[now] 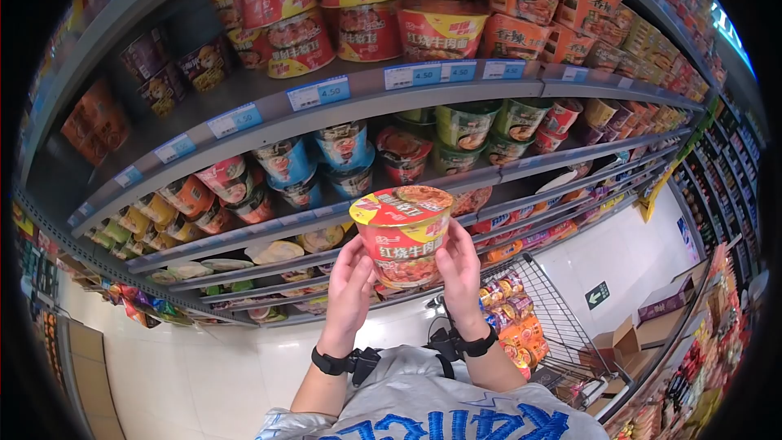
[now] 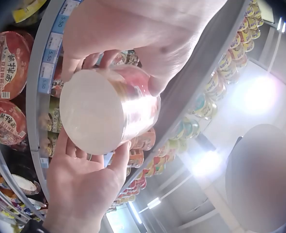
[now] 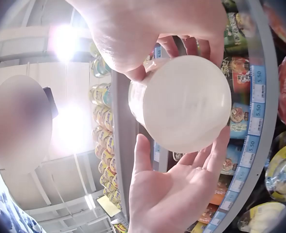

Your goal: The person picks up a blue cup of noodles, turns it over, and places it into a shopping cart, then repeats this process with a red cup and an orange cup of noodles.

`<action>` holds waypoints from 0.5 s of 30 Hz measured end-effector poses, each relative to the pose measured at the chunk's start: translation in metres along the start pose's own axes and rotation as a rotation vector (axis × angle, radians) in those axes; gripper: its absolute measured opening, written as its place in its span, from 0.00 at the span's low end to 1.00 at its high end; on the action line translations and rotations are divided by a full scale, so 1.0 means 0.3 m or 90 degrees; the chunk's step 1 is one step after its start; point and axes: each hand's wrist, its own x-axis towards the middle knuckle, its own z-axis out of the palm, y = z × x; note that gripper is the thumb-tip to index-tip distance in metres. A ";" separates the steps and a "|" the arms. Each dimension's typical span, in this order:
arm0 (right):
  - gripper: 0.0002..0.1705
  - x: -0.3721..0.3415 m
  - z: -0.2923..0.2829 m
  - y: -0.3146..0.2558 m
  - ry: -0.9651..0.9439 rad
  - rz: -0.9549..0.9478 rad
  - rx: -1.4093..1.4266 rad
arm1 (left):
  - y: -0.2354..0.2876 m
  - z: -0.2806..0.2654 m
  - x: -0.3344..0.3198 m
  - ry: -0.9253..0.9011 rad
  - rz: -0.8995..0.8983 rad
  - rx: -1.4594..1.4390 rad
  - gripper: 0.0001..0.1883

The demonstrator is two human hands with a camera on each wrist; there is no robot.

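A red and yellow instant noodle cup [image 1: 401, 244] is held upright in front of the shelves, lid on, its printed label facing my body. My left hand [image 1: 352, 289] grips its left side, thumb in front and fingers round the back. On the opposite side my right hand [image 1: 458, 273] grips it the same way. The left wrist view shows the cup's plain white base [image 2: 92, 111] between both hands. From the right wrist, the white base [image 3: 186, 103] hides part of the fingers behind it.
Shelves ahead carry several noodle cups [image 1: 371, 31] in red, green and blue, above price labels [image 1: 318, 94]. A shopping cart [image 1: 562, 318] with orange packets [image 1: 524, 341] stands at right. Behind it are cardboard boxes [image 1: 626, 342]. Pale floor [image 1: 179, 375] spreads at lower left.
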 end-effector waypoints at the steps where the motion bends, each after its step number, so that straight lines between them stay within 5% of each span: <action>1: 0.32 0.003 -0.006 0.005 -0.001 0.001 0.000 | 0.005 -0.006 0.000 0.010 -0.017 0.005 0.32; 11: 0.21 0.000 -0.076 0.054 -0.052 0.123 0.117 | -0.001 0.006 -0.012 -0.079 -0.025 0.001 0.41; 15: 0.34 0.002 -0.076 0.062 -0.094 0.055 0.072 | -0.008 0.013 -0.007 -0.054 -0.022 -0.025 0.41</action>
